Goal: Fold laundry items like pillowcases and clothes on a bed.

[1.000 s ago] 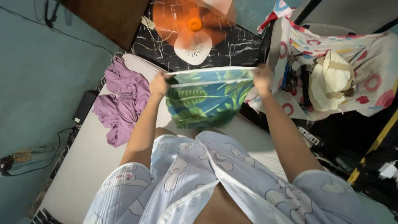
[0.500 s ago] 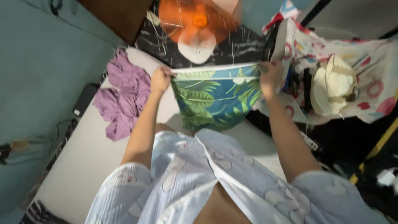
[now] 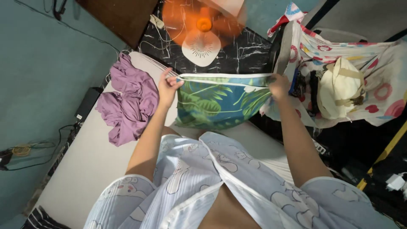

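The person is holding a leaf-print cloth (image 3: 218,101), green and blue with a white piped edge, stretched out by its top edge above a pale mattress (image 3: 89,161). The left hand (image 3: 168,88) is pinching the cloth's corner at about 9 o'clock of the fabric, fingers closed on the white piping. The right hand (image 3: 279,86) is gripping the opposite corner at about 3 o'clock, fist closed around bunched fabric. The cloth is hanging down between the two hands, its lower edge sagging toward the person's body at 6 o'clock, just above the light blue pyjama top (image 3: 229,186) with its animal print that is filling the lower part of the view.

At 9 o'clock from the left hand, a crumpled purple garment (image 3: 127,104) is lying on the mattress, just beside the wrist. At 12 o'clock from the cloth, an orange fan (image 3: 202,25) with a white base is standing on a dark marble-patterned floor (image 3: 250,48), its blades blurring. At 3 o'clock from the right hand, a cream bag (image 3: 339,87) is resting on a white sheet with red ring shapes (image 3: 381,85), near the hand but apart from it. A black adapter (image 3: 86,104) with cables is lying at 9 o'clock by the teal wall (image 3: 38,76).
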